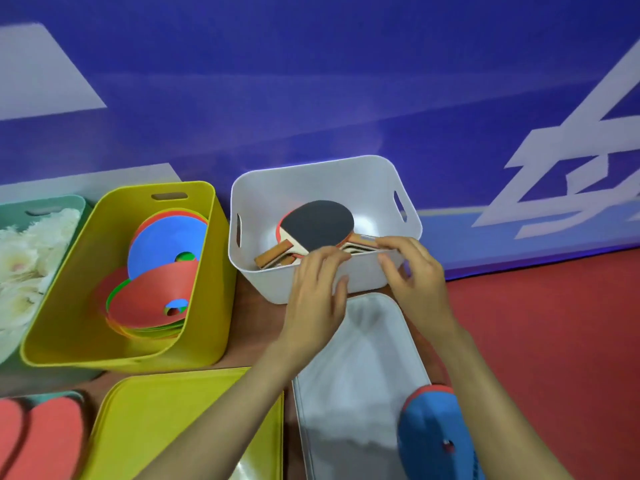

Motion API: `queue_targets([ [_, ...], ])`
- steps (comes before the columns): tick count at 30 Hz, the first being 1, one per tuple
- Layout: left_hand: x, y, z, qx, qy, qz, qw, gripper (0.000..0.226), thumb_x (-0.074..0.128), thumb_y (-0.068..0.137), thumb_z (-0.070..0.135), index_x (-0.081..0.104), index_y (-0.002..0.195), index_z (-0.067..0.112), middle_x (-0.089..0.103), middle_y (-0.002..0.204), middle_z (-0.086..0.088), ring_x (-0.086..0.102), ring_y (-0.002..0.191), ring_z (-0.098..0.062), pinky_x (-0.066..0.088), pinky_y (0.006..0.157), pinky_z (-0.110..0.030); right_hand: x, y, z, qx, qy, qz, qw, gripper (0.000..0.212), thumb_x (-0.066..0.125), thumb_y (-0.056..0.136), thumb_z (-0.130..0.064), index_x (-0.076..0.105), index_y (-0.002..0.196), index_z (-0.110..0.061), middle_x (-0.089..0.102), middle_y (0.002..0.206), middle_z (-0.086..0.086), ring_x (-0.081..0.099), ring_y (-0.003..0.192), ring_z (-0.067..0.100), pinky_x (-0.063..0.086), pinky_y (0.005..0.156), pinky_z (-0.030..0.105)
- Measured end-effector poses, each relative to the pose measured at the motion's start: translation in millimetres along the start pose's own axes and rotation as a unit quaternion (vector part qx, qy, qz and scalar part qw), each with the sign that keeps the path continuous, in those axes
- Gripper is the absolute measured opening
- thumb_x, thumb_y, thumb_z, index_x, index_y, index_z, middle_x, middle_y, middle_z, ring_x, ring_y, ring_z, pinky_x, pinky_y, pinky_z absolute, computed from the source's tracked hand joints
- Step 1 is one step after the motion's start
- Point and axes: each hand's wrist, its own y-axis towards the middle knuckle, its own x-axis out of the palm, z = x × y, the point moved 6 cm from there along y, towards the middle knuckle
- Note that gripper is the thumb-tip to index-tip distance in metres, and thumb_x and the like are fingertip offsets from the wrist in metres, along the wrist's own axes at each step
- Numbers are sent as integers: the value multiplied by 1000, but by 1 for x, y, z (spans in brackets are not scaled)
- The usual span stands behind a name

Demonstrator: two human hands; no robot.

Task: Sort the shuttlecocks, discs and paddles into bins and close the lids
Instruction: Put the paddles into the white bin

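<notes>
The white bin (311, 178) holds paddles (318, 223), yellow bin (213, 289) discs (162, 247).

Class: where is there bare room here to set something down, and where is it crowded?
Free: the red floor right of the white bin and white lid, below the blue wall; also the top of the yellow lid. Crowded: the white bin's near rim, gripped by left hand and right hand.

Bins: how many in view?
3: green bin at far left, partly cropped, holding shuttlecocks; yellow bin beside it, holding discs; white bin at centre, holding paddles.
</notes>
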Motion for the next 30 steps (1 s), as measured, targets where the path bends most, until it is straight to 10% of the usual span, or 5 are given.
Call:
queue_targets([
  [7, 77, -104, 6, -107, -33, -143, 983, 40, 57, 88, 19, 46, 126, 16, 43, 129, -4, 46, 116, -19, 43, 98, -30, -15, -117, 77, 132, -63, -71, 987, 23, 62, 87, -11, 63, 109, -13, 61, 107, -2, 56, 102, 14, 39, 90, 17],
  [14, 140, -173, 6, -280, -61, -317, 904, 52, 57, 89, 16, 37, 136, 9, 44, 132, -9, 47, 119, -23, 39, 100, -29, -20, -199, 154, 369, -192, -262, 871, 56, 60, 84, -10, 41, 136, -16, 39, 133, 12, 31, 127, 30, 26, 106, 33],
  [23, 173, -197, 21, -354, -111, -341, 864, 49, 63, 82, 14, 43, 126, 6, 47, 118, -9, 52, 105, -26, 45, 85, -28, -20, -199, 152, 305, -283, -237, 878, 38, 64, 77, -12, 54, 113, -20, 44, 111, 5, 38, 108, 27, 36, 91, 36],
  [30, 123, -183, -7, -352, -193, -228, 887, 9, 52, 94, 19, 59, 99, 21, 64, 96, -1, 59, 89, -18, 49, 77, -25, -2, -164, 103, 202, -62, -190, 959, 20, 68, 77, 1, 64, 92, -11, 44, 97, 0, 43, 95, 18, 35, 64, -4],
])
